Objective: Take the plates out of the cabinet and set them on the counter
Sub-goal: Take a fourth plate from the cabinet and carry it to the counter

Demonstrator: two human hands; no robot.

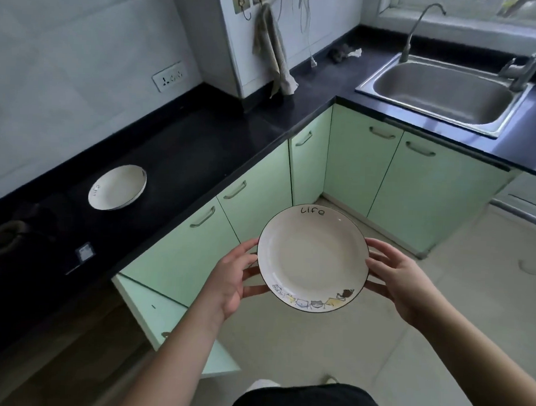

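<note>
I hold a white plate [312, 259] with a dark rim, the word "life" and small cartoon figures, level in front of me above the floor. My left hand [232, 280] grips its left edge and my right hand [399, 278] grips its right edge, fingers curled under the rim. A second white plate [118, 187] lies on the black counter [201, 152] to the left. Below the counter at lower left, a green cabinet door [165, 317] stands open; its inside is dark and hidden.
A steel sink [444, 90] with a tap sits in the counter at the upper right. A cloth [273, 54] hangs from a wall hook by the corner. Shut green cabinet doors [362, 163] line the base. A dark round object [2, 239] lies at the counter's left end.
</note>
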